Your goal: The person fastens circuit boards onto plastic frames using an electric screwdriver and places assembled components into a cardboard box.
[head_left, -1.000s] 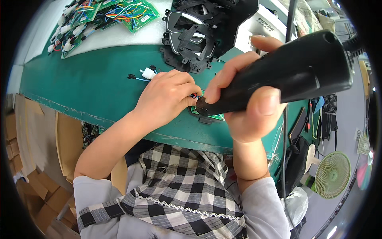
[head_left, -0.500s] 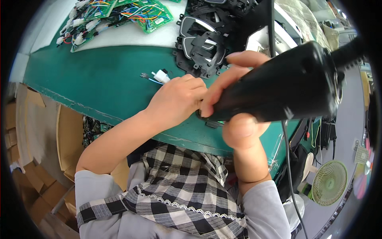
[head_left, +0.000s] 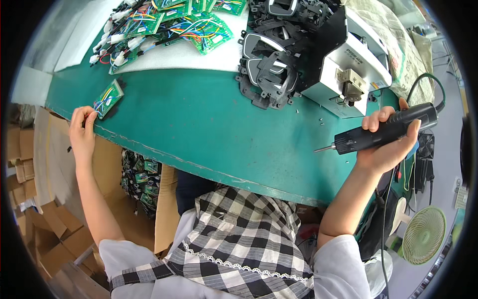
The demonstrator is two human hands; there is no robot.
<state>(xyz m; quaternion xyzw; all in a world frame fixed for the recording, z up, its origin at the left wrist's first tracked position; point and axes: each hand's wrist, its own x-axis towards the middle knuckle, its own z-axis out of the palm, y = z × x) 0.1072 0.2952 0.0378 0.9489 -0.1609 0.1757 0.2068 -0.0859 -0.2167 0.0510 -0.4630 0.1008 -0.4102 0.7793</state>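
At the table's left edge, my left hand (head_left: pixel 82 124) is closed, thumb and fingers together at the lower corner of a green circuit board (head_left: pixel 110 97). Coloured wires cross that board, and a dark frame shows along its edge. A small dark plug hangs beside my left wrist. My right hand (head_left: pixel 386 149) grips a black electric screwdriver (head_left: pixel 366 137) over the right side of the table, its metal bit pointing left. The cord loops from the screwdriver's rear end.
Wired circuit boards (head_left: pixel 206 32) are heaped on white foam (head_left: pixel 194 62) at the back left. Black plastic frames (head_left: pixel 269 70) lie stacked behind the middle. A white-and-black screw feeder (head_left: pixel 328 89) stands to their right, loose screws near it. Below the table's left edge, a cardboard box (head_left: pixel 112 169) contains assembled parts.
My hands have parted from the middle. My left hand has gone far left with the board; my right hand has drawn the screwdriver back to the right and lowered it from near the camera.
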